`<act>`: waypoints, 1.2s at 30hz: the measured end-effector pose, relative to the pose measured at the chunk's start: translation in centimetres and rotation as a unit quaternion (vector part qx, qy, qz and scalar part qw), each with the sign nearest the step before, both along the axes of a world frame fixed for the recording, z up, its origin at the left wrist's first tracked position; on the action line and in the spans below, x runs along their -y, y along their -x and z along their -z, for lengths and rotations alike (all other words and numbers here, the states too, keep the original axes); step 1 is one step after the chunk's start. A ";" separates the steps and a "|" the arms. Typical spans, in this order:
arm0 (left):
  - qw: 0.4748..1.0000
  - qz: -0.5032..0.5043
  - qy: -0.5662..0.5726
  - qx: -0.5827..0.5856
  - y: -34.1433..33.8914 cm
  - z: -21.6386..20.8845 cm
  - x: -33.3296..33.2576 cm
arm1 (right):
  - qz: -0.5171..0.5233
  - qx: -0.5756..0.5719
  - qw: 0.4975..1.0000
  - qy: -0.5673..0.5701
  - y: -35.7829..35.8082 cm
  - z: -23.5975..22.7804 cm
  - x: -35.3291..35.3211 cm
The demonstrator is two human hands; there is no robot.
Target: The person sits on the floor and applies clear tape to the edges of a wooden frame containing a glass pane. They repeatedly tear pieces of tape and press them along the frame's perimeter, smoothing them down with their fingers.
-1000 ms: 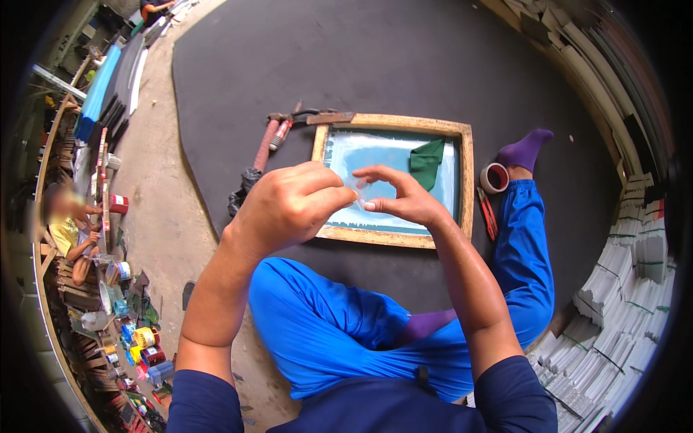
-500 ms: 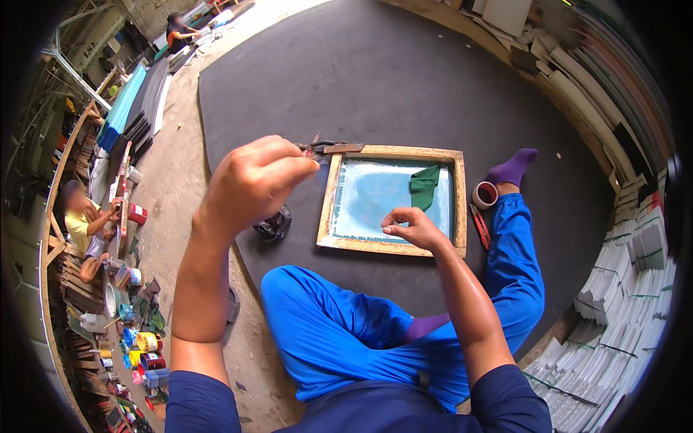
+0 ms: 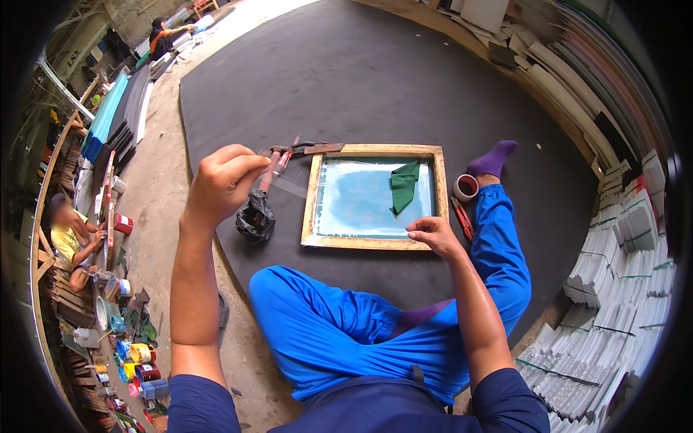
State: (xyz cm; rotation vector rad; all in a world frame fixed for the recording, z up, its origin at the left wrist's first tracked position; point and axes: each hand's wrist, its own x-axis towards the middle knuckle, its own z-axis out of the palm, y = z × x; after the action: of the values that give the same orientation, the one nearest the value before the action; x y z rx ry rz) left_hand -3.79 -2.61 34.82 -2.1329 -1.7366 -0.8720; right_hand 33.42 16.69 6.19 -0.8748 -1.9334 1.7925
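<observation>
Raised left of the wooden frame, my left hand (image 3: pixel 227 182) is pinched closed on a clear strip (image 3: pixel 290 185), which shows faintly beside the fingertips and runs toward the frame. My right hand (image 3: pixel 439 237) hovers by the frame's near right corner, thumb and fingers pinched together; whatever they hold is too small to make out. The wooden frame (image 3: pixel 309 206) lies flat on the black sheet, with a pale blue mesh screen (image 3: pixel 350 198) stretched inside it. A folded green cloth (image 3: pixel 405 189) rests on the screen's right part.
A tape roll (image 3: pixel 465 187) and a red-handled tool (image 3: pixel 463 219) lie by my purple-socked foot (image 3: pixel 494 159). Left of the frame are a hammer (image 3: pixel 268 173) and a black plastic bag (image 3: pixel 256 218). Paint cans (image 3: pixel 143 353) and a seated person (image 3: pixel 71 234) are at left; stacked sheets (image 3: pixel 577 357) stand right.
My left hand has moved slightly left and down, and the clear strip now shows. My right hand has shifted right and down, from over the screen to the frame's near right corner.
</observation>
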 end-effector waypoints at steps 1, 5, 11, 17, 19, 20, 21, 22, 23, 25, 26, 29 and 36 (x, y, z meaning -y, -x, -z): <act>1.000 -0.005 0.002 0.011 0.2 0.5 0.0 | 0.008 -0.001 1.000 0.025 -0.7 0.0 -0.1; 0.998 -0.021 0.006 0.055 0.6 2.9 0.1 | 0.044 -0.037 0.996 0.073 -2.7 0.1 -0.4; 0.987 -0.059 0.012 0.149 0.8 8.6 0.1 | 0.128 -0.061 0.983 0.119 -4.7 -1.0 -0.5; 0.967 -0.089 0.048 0.233 1.0 15.6 -0.2 | 0.202 -0.100 0.969 0.098 -6.1 -1.2 -1.7; 0.958 -0.104 0.072 0.258 0.9 17.4 0.0 | 0.222 -0.112 0.964 0.094 -6.2 -1.4 -2.0; 0.954 -0.104 0.079 0.270 0.8 18.3 0.0 | 0.227 -0.110 0.964 0.083 -6.4 -1.4 -2.1; 0.950 -0.105 0.086 0.281 0.8 19.3 0.1 | 0.232 -0.109 0.964 0.072 -6.5 -1.3 -2.2; 0.946 -0.106 0.093 0.292 0.7 20.1 0.1 | 0.237 -0.108 0.963 0.062 -6.7 -1.2 -2.3; 0.936 -0.105 0.103 0.320 0.5 20.6 0.1 | 0.242 -0.105 0.963 0.051 -6.8 -1.1 -2.5; 0.915 -0.107 0.133 0.366 0.5 22.0 0.1 | 0.251 -0.101 0.962 0.031 -6.9 -0.5 -3.0; 0.903 -0.107 0.148 0.389 0.5 22.7 0.0 | 0.246 -0.087 0.965 0.011 -7.1 0.0 -3.3; 0.904 -0.103 0.149 0.386 0.6 24.4 -0.2 | 0.228 -0.028 0.972 -0.047 -7.3 1.0 -4.1; 0.906 -0.091 0.206 0.357 0.7 27.8 -0.2 | 0.154 0.147 0.963 -0.166 -6.7 0.8 -4.5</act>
State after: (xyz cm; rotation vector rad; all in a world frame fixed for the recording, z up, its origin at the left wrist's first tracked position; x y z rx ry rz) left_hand -4.52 -2.40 7.00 -1.9485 -2.6314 -1.4670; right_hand 40.10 21.23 5.40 -1.2904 -2.0531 1.1718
